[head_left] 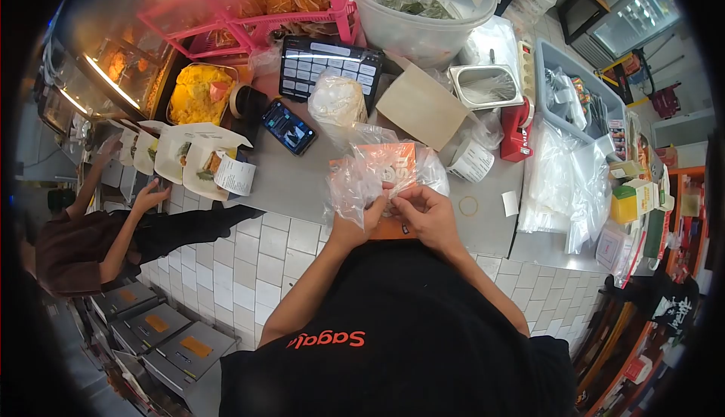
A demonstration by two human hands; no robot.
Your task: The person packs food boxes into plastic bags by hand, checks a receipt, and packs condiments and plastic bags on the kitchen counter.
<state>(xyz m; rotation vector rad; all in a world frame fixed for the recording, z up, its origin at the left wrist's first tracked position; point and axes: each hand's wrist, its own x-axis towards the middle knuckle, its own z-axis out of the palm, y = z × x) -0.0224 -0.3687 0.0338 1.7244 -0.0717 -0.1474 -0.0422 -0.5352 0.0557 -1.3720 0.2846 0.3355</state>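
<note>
Starting at nine o'clock, we have food (213, 163) in an open white box (228, 138); at ten, yellow food (195, 96) in a tray (235, 75). At the dial's centre, our left hand (361, 222) and right hand (429, 214), fairly closed, pinch a crumpled, see-through bag (353, 183) against orange packaging (387, 154). At twelve, a tub (408, 45) holds leaves (414, 4).

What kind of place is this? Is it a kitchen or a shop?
Maybe a bit of both: it looks like a takeaway food counter. There are open boxes with food inside, a lit glass case, and a printed slip on one box.
</note>
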